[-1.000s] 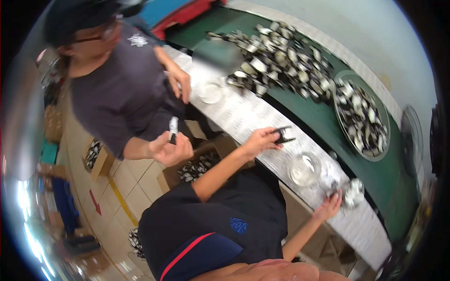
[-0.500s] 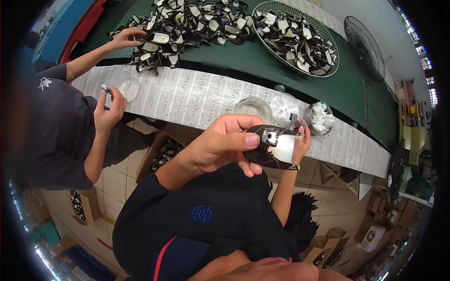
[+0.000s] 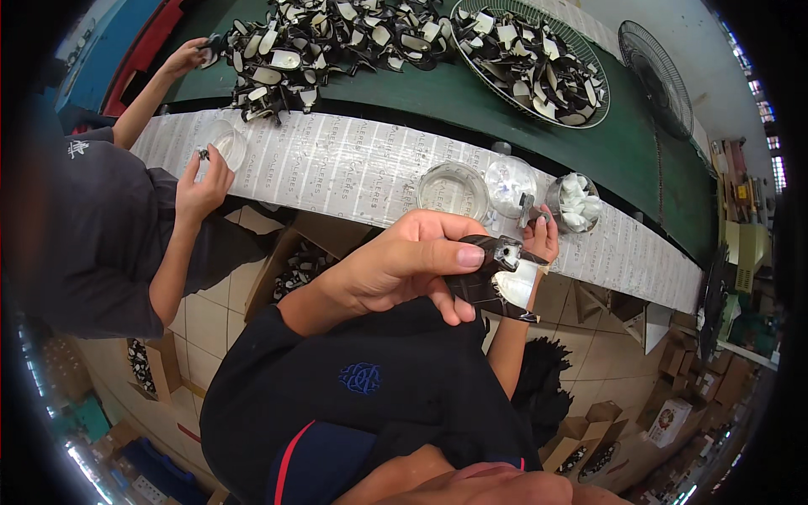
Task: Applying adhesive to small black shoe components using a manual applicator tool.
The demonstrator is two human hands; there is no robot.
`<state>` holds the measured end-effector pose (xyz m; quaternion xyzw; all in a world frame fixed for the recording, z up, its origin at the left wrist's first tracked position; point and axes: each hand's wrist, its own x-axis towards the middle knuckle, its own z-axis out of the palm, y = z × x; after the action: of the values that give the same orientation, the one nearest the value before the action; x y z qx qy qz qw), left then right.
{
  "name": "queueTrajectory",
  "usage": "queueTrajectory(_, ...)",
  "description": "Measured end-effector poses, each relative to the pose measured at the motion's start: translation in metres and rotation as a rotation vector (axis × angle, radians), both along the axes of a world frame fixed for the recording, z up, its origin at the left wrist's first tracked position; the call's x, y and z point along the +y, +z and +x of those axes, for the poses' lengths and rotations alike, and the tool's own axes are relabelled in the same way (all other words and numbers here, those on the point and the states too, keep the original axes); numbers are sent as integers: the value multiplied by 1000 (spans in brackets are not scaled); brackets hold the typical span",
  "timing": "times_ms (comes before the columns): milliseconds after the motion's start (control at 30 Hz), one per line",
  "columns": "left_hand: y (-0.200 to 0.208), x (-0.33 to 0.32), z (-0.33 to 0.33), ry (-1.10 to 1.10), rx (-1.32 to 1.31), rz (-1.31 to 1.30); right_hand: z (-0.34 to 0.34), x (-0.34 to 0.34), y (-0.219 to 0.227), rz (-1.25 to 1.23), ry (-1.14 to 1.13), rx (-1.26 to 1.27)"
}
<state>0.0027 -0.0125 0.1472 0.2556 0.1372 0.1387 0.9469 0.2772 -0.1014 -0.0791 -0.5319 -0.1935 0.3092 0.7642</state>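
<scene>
Standing at eleven o'clock from the held black-and-white piece [image 3: 503,279]: a clear dish [image 3: 452,195], contents not readable. At twelve, a second clear round container [image 3: 509,187], pale inside; between one and two, a metal bowl [image 3: 554,195] of crumpled white pieces. Farther out at twelve, a wire basket [image 3: 574,126] was piled with similar parts. At nine, a cardboard box [image 3: 337,234] held more.

Surface: printed paper strip [image 3: 337,168] along the near edge; green worktop [image 3: 631,156] beyond, bearing a loose heap [image 3: 337,42] at eleven. Tiled floor [image 3: 206,324] below. Fan [image 3: 656,84] at one.

Left hand [image 3: 412,265] pinched the piece between thumb and fingers, raised before the paper strip. Right hand [image 3: 544,242], beyond it, had fingertips closed about a small dark item [image 3: 528,206], too small to identify. The piece blocked part of the right wrist. Co-worker [image 3: 101,244] at nine, nearer hand pinching something small.
</scene>
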Motion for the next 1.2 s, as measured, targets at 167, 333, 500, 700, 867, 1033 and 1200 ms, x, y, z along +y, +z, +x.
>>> queueTrajectory(167,-2,1,-1,-68,-40,-45,1,-1,-1,18,38,-3)
queueTrajectory(333,-3,3,0,-82,-38,-42,0,-1,4,-60,8,-23)
queueTrajectory(500,-3,3,-1,-89,-60,-16,-1,0,3,-43,-4,-6)
queueTrajectory(700,-2,1,-2,-92,-60,14,-4,1,7,-51,-17,-9)
queueTrajectory(867,-5,-2,2,-61,-7,-50,-3,-2,6,-69,-14,-36)
queueTrajectory(1033,-7,-1,3,-81,-3,-67,-1,-1,3,-56,3,-49)
queueTrajectory(1200,-12,1,2,-112,-77,-107,-3,0,6,-76,-4,-60)
